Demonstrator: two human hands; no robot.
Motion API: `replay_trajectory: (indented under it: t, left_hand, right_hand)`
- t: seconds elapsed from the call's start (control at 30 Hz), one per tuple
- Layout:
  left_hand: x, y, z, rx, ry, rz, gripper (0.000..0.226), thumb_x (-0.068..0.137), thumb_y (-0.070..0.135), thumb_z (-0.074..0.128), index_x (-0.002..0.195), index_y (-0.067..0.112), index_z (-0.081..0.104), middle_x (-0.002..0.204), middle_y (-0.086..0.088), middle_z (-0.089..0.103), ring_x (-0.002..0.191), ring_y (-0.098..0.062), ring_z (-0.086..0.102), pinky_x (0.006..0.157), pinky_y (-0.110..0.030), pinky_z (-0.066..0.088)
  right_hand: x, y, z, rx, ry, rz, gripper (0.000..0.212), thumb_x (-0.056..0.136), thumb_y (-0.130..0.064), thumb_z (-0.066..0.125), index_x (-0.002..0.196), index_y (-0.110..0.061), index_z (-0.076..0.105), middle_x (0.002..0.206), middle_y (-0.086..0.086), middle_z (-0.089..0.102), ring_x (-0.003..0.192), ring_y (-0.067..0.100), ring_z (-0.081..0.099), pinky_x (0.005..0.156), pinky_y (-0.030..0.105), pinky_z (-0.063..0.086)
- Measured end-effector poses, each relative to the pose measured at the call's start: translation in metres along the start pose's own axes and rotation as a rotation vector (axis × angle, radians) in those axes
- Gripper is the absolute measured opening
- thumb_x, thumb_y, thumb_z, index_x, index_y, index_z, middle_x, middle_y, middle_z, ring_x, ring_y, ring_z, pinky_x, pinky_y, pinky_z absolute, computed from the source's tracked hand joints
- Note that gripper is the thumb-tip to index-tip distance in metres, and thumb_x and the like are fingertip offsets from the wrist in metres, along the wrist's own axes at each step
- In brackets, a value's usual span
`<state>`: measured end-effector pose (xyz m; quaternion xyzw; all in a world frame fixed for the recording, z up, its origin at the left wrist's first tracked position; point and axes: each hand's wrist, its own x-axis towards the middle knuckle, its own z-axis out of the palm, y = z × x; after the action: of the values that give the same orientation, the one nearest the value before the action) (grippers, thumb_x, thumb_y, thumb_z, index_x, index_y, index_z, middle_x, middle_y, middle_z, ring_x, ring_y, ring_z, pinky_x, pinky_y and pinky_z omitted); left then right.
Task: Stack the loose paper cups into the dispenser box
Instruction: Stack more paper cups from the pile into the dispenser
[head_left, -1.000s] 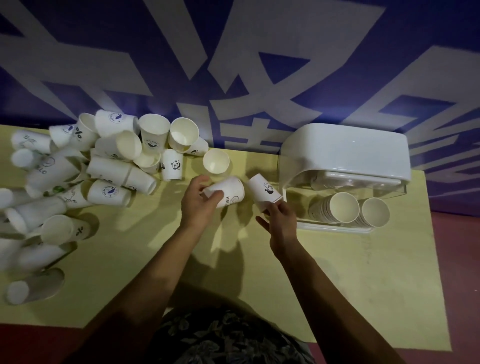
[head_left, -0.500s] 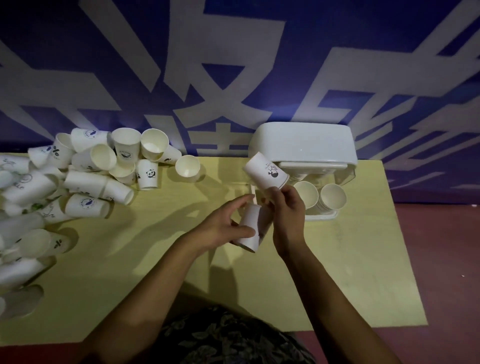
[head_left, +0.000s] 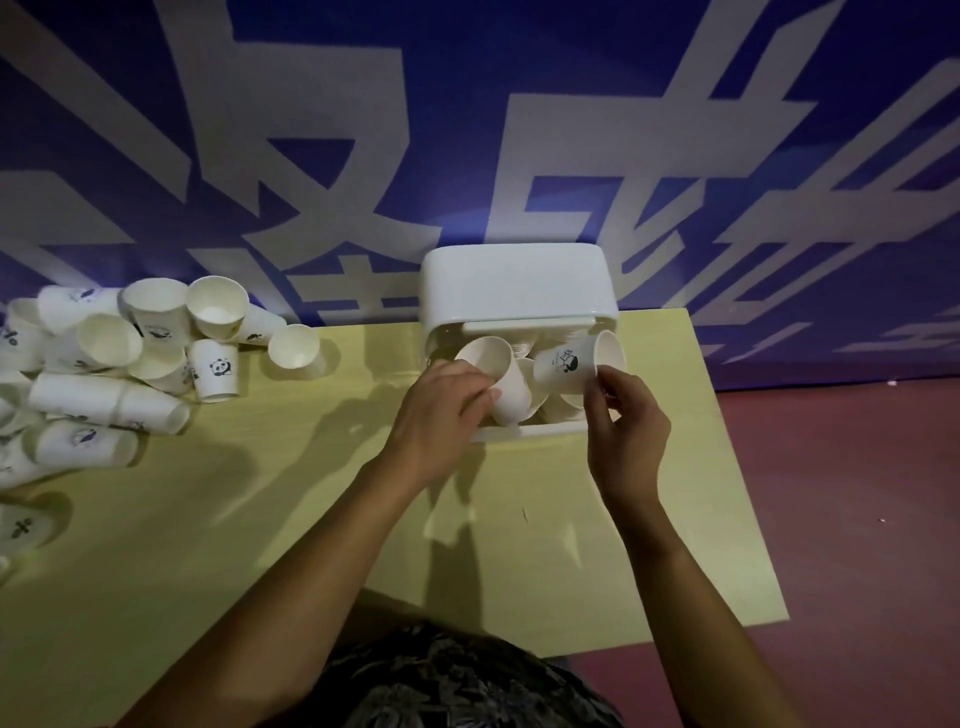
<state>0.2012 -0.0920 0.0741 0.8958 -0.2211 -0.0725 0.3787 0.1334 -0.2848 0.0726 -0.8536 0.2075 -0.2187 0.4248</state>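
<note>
The white dispenser box (head_left: 519, 283) stands at the back of the yellow table (head_left: 260, 519), its clear front open toward me. My left hand (head_left: 441, 415) grips a plain white paper cup (head_left: 496, 371) at the box's left opening. My right hand (head_left: 623, 421) holds a panda-printed cup (head_left: 571, 364) tilted on its side at the right opening. Stacked cups inside the box are mostly hidden behind these two cups. A heap of loose paper cups (head_left: 114, 358) lies at the table's left.
A single upright cup (head_left: 294, 347) and a panda cup (head_left: 215, 371) stand at the heap's right edge. A blue wall with large white characters (head_left: 467, 130) rises behind the table. Red floor (head_left: 857, 519) lies to the right.
Both hands have moved from the table's middle up to the box, each carrying its cup to the front openings. The view has shifted right.
</note>
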Motion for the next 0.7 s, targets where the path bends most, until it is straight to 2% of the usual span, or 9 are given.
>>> replay_trajectory:
  t: [0.13,0.27,0.37,0.53,0.7]
  left_hand:
    - [0.015,0.016,0.018,0.031,-0.006,0.037,0.029,0.097,0.029,0.046,0.097,0.014,0.07,0.09,-0.002,0.064,0.085,-0.024,0.052,0.075,-0.035,0.043]
    - [0.022,0.022,0.033,0.099,-0.009,0.041,0.021,0.096,0.02,0.052,0.098,0.013,0.072,0.093,-0.001,0.063,0.087,-0.017,0.046,0.074,-0.035,0.046]
    - [0.024,0.029,0.04,0.181,0.0,0.026,0.02,0.095,0.017,0.053,0.095,0.011,0.072,0.094,-0.004,0.063,0.09,-0.02,0.049,0.077,-0.034,0.046]
    - [0.03,0.032,0.058,0.281,-0.095,-0.066,0.025,0.096,0.022,0.044,0.096,0.011,0.067,0.101,-0.006,0.061,0.098,-0.022,0.051,0.082,-0.032,0.042]
    - [0.039,0.022,0.077,0.361,-0.191,-0.109,0.017,0.094,0.014,0.049,0.094,0.012,0.066,0.103,-0.005,0.06,0.098,-0.022,0.05,0.082,-0.035,0.044]
  right_hand:
    - [0.012,0.027,-0.012,-0.181,-0.066,-0.117,0.014,0.093,-0.011,0.061,0.104,-0.01,0.07,0.096,0.003,0.07,0.084,0.024,0.063,0.071,0.032,0.05]
    - [0.018,0.04,-0.017,-0.297,-0.124,-0.2,0.017,0.092,-0.011,0.063,0.108,-0.011,0.07,0.1,0.006,0.071,0.09,0.028,0.06,0.071,0.027,0.047]
    - [0.021,0.046,-0.018,-0.319,-0.166,-0.213,0.016,0.092,-0.01,0.063,0.106,-0.011,0.07,0.1,0.007,0.071,0.092,0.029,0.06,0.071,0.028,0.046]
    - [0.027,0.064,-0.012,-0.37,-0.271,-0.235,0.012,0.092,-0.008,0.062,0.098,-0.01,0.071,0.091,0.008,0.07,0.085,0.031,0.059,0.063,0.035,0.051]
    - [0.035,0.078,0.001,-0.494,-0.385,-0.312,0.014,0.085,-0.002,0.062,0.079,-0.013,0.068,0.07,0.004,0.065,0.065,0.029,0.053,0.059,0.027,0.033]
